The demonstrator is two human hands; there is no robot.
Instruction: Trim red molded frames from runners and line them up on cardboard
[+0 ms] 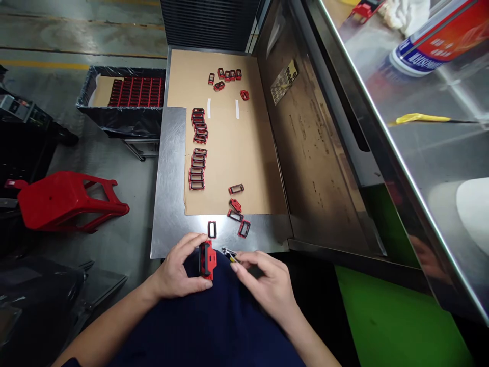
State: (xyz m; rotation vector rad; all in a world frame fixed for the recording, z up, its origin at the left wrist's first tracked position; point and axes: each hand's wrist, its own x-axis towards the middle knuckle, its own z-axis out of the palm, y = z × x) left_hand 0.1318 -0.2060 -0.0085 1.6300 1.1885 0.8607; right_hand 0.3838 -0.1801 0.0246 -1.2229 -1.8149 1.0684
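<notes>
Between the thumb and fingers of my left hand [182, 267] is a red-and-black plastic frame [208, 260], turned on edge close to my dark blue clothing. To its right, my right hand [265, 280] is closed on a small tool [229, 253] with a metallic tip and a bit of yellow; its exact kind is hard to make out. The tool's tip is apart from the held frame. Just beyond my left fingertips a similar frame [212, 229] lies on the metal table edge. Several more loose frames [235, 215] lie a little farther to the right.
Cardboard [229, 153] covers much of the metal table [168, 204]. Frames stand in a column [197, 171] along its left side, and others [227, 75] lie at the far end. A metal wall [313, 153] borders the right. Leftward are a lined bin [122, 114] of frames and a red stool [57, 201].
</notes>
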